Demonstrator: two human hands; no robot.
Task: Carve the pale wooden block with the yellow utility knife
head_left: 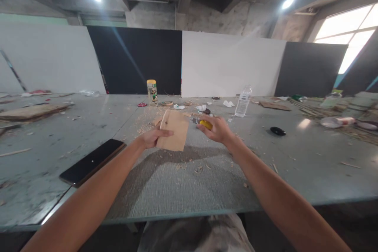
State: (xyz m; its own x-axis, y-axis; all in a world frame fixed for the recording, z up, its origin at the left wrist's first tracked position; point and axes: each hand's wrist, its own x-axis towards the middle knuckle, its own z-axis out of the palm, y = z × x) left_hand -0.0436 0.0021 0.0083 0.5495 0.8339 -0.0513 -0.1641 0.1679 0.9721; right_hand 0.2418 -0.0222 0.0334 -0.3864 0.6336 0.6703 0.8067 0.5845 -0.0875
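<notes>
A flat, pale wooden board with a dark knot near its upper left is gripped at its left edge by my left hand, the thumb lying across its face. To the right of the board, my right hand is wrapped round a yellow utility knife. The knife's grey front end points left toward the board's right edge, with a small gap between them. Wood shavings lie on the table below the board, and more are scattered behind it.
A dark phone lies by my left forearm. Toward the back stand a yellow-lidded container and a clear plastic bottle. A black oval object rests at right. Wood pieces lie far left. The table's front edge is near my lap.
</notes>
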